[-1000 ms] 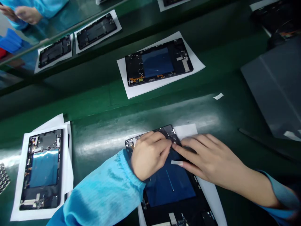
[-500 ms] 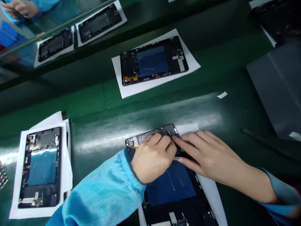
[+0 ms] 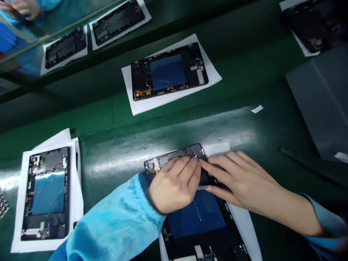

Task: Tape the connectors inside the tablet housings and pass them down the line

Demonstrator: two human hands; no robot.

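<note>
One opened tablet (image 3: 212, 241) on white paper (image 3: 243, 221) holds a blue panel (image 3: 203, 214). The left hand (image 3: 174, 188) sits bunched over its far end, grip too hidden to tell; the right hand (image 3: 241, 181) has a parted grip, pale strip (image 3: 201, 187) at its thumb tip.

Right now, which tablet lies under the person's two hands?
The tablet at bottom centre: the left hand and right hand reach over its upper part; the others lie apart.

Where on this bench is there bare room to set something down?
There's bare bench between the leftmost tablet and near tablet, also just below the upper-middle tablet. Crowded: the near tablet, under the left hand and right hand.
</note>
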